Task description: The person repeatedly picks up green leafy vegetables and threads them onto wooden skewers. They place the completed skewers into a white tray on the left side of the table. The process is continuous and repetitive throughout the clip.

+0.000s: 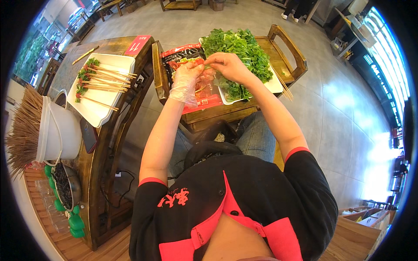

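Observation:
My left hand (pixel 188 78), in a clear plastic glove, pinches a small piece of red meat with some green over an opened red-and-black food bag (pixel 204 101). Close against it, my bare right hand (pixel 230 67) holds a green herb sprig between thumb and fingers. Leafy green herbs (pixel 241 49) are heaped on a white tray (pixel 276 83) just beyond and beside my right hand. Bamboo skewers (pixel 283 85) lie along that tray's right edge. On the left table, another white tray (pixel 101 112) bears several skewers (pixel 106 85) with red meat and greens at their ends.
A white bucket (pixel 62 127) packed with brown sticks (pixel 24 127) stands at the left, beside a phone (pixel 88 135) and a metal bowl (pixel 67 186) of dark pieces. A red number sign (pixel 137 45) lies at the left table's corner. Another person's legs (pixel 298 8) show far off.

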Motion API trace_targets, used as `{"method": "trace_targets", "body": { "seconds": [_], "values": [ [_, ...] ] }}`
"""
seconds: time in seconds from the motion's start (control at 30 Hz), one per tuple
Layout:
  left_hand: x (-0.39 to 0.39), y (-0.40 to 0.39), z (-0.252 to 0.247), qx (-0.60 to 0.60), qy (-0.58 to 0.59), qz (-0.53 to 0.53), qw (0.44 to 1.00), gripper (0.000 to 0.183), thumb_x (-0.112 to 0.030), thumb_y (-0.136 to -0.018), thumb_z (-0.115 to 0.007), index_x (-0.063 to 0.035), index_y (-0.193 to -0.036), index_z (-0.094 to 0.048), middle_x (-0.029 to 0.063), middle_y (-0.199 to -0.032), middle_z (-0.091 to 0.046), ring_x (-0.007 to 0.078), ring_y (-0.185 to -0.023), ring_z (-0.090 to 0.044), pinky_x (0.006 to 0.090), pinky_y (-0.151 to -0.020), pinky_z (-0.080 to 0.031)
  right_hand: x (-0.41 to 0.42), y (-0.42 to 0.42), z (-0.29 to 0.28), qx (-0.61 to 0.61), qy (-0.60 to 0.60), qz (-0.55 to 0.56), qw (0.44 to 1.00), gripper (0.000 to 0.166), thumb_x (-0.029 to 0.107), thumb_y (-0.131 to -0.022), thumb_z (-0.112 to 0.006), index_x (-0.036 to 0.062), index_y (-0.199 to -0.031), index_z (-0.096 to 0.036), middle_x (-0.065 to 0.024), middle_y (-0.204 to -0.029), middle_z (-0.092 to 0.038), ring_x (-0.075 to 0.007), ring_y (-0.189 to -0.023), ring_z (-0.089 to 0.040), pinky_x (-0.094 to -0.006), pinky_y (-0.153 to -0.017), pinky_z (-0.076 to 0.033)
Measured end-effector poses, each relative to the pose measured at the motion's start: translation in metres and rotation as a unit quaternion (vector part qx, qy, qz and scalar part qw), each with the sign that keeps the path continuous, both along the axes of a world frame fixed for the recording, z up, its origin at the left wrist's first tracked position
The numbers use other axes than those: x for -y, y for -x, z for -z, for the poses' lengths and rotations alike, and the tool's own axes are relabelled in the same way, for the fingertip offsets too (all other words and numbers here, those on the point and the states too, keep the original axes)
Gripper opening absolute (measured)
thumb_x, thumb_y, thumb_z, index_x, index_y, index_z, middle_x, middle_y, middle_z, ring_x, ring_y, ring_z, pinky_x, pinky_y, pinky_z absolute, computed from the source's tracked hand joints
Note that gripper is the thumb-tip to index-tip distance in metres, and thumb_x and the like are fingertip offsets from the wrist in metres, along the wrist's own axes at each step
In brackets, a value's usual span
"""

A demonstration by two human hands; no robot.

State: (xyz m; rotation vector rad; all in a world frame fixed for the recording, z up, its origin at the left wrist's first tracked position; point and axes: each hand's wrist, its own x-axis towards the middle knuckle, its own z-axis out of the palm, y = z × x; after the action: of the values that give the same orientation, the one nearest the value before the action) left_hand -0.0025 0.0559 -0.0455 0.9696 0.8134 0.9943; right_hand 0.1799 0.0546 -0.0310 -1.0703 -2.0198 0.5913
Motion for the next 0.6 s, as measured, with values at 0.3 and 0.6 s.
{"method": "trace_targets", "body": {
  "seconds": [0.3, 0.6],
  "values": [
    [-0.005, -0.002, 0.008, -0.001, 0.007, 0.017, 1.0, 0.012, -0.006, -0.091, -0.054, -0.0012, -0.102, -0.055, 0.0116, -0.087, -0.065, 0.019, -0.07, -0.064, 0.0301, -0.062, -0.053, 0.007, 0.0, 0.002, -0.129, -0.008, 0.1, 0.987, 0.016, 0.004, -0.084, -0.06, 0.0034, -0.1, -0.063, -0.0063, -0.089, -0.069, -0.0137, -0.081, -0.064, -0.0281, -0.073, -0.05],
    [-0.004, -0.001, 0.01, -0.042, -0.013, 0.045, 0.998, 0.016, -0.003, -0.091, -0.052, 0.0008, -0.106, -0.054, 0.0099, -0.089, -0.063, 0.0175, -0.075, -0.063, 0.0285, -0.067, -0.054, 0.003, 0.004, 0.008, -0.028, -0.113, 0.013, 0.993, 0.011, 0.008, -0.078, -0.065, 0.0059, -0.088, -0.068, -0.0072, -0.091, -0.064, -0.0225, -0.091, -0.059, -0.0329, -0.08, -0.048]
  ]
}}
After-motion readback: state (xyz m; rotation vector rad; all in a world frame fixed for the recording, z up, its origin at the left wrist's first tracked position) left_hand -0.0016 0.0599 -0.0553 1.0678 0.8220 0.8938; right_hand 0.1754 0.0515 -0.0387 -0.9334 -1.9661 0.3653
